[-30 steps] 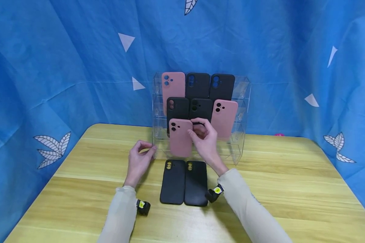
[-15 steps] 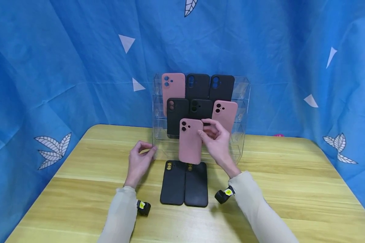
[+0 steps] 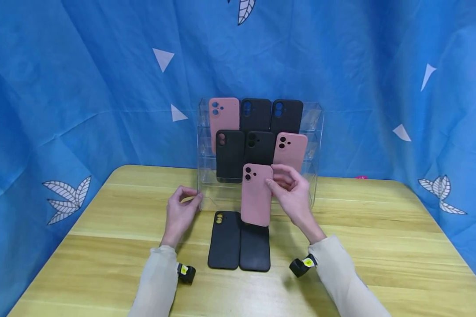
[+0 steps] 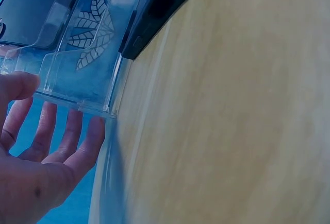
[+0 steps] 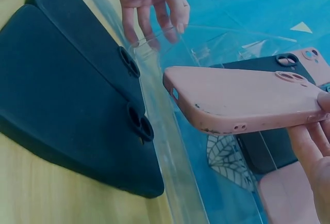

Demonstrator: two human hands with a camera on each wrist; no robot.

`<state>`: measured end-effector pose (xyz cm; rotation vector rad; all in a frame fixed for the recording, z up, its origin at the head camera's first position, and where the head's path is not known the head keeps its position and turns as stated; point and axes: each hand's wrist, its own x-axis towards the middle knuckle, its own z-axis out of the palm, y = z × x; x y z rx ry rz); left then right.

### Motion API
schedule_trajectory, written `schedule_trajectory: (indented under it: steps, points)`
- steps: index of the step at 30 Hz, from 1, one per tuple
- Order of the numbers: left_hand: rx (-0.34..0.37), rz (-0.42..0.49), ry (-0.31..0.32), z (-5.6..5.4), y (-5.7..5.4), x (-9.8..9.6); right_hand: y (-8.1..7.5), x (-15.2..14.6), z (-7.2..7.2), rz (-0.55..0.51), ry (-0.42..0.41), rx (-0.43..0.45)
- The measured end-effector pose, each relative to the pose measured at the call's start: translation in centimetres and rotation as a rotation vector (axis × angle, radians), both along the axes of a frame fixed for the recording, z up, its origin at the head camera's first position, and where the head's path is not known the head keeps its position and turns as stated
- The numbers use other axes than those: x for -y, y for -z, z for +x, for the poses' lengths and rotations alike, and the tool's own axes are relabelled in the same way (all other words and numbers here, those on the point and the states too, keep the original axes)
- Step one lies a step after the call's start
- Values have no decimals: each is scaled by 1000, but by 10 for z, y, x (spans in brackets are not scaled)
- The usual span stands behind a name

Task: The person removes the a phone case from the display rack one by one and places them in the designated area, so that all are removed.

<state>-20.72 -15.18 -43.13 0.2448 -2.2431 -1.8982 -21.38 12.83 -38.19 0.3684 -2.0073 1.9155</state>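
Note:
In the head view my right hand (image 3: 295,193) pinches a pink phone case (image 3: 256,193) by its right edge, thumb in front. The case hangs upright before the clear display rack (image 3: 218,198), its lower end covering the top of a black phone case (image 3: 255,253). My left hand (image 3: 181,213) holds the rack's lower left edge, with thumb and fingertips on the plastic in the left wrist view. Another black phone case (image 3: 224,242) lies on the table beside the first. In the right wrist view the pink case shows scuffed corners.
On the rack's top tier stand a pink case (image 3: 224,114) and two black cases (image 3: 255,114). The tier below bears two black cases (image 3: 230,156) and a pink case (image 3: 291,149). The wooden table (image 3: 365,246) meets a blue curtain (image 3: 361,88) behind.
My right hand has brought the pink case out from the rack's lower front, to the right and toward me. My left hand stays on the rack's edge.

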Motion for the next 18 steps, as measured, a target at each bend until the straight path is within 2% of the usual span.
schedule_trajectory:
  steps: [18]
  points:
    - [-7,-7,3,1,0,0,12,-22,20,89,35,34]
